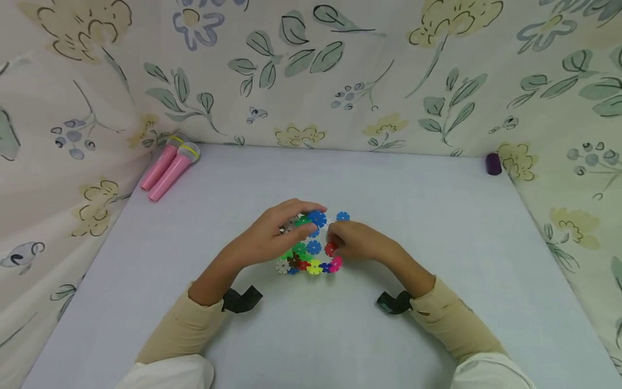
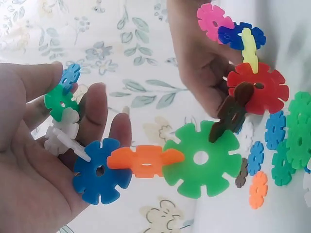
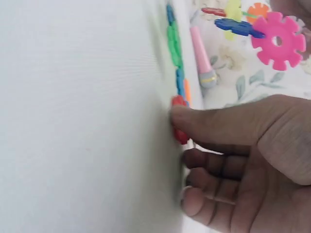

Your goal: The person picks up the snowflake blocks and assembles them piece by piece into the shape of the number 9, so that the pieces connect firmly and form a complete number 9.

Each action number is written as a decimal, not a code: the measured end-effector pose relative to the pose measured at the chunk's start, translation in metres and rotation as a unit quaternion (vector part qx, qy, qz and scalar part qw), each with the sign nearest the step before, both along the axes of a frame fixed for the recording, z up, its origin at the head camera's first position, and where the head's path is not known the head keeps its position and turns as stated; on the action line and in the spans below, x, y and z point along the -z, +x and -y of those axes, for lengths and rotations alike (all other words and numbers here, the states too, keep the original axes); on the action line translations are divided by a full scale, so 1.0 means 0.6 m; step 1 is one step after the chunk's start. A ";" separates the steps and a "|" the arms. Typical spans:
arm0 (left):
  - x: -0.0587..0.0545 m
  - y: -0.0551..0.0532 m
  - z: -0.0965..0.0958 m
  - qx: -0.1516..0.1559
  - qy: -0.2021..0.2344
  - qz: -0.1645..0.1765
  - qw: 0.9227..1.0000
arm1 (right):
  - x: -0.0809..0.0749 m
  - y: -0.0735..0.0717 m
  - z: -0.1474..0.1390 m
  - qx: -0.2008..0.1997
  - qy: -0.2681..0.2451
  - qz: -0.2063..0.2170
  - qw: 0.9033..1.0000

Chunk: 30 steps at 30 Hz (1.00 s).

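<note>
Left hand: the left hand [image 1: 274, 232] is loosely curved, thumb and fingers well apart at the sides, with one end of the chain [image 2: 221, 167] held among them.
Chain: flower-shaped discs slotted edge to edge, reaching from the left hand across to just in front of the right; its pink end is raised off the table [image 1: 311, 335].
Chain colours, from the left hand: light blue, green, two whites, blue, orange, a large green, brown, red, yellow, dark blue, pink.
Right hand: the right hand [image 1: 359, 240] is mostly closed, its thumb against a red disc [image 3: 180, 135] in a pinch; the index fingertip is hidden, and the other fingers curl in beside the tabletop.
Red disc: low at the table surface, apart from the chain's pink end.
Loose discs: the loose discs [image 2: 301, 128] lie on the table between and below the hands, among them greens, blues, a white, a brown and an orange.
Blue disc: one blue disc [image 1: 343, 216] lies just beyond the right hand.
Mics: two pink mics [image 1: 172, 172] lie side by side at the far left corner.
Far right corner: a small purple object [image 1: 493, 163].
Backdrop: floral cloth [image 1: 369, 54] around the table.
Sleeves: beige sleeves [image 1: 180, 329] on both forearms.
</note>
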<state>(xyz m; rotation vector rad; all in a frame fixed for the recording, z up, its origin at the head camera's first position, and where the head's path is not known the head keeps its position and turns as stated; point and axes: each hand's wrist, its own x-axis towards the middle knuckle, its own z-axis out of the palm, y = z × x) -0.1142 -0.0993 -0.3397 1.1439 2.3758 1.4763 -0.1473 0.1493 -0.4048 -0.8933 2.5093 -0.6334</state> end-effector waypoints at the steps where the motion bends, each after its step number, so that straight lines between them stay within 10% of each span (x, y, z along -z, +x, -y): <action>1: 0.000 0.000 -0.001 -0.001 0.000 -0.002 1.000 | -0.002 0.001 -0.004 -0.003 0.000 0.012 1.000; 8: 0.001 0.000 -0.005 -0.016 0.001 -0.012 1.000 | -0.026 0.017 -0.044 0.001 -0.136 0.075 0.988; 15: 0.002 0.005 -0.014 -0.025 -0.001 -0.016 1.000 | -0.078 0.048 -0.055 0.018 -0.418 0.143 0.897; 30: 0.011 0.017 -0.027 0.030 0.057 -0.004 0.998 | -0.090 0.062 -0.045 -0.035 -0.497 0.257 0.828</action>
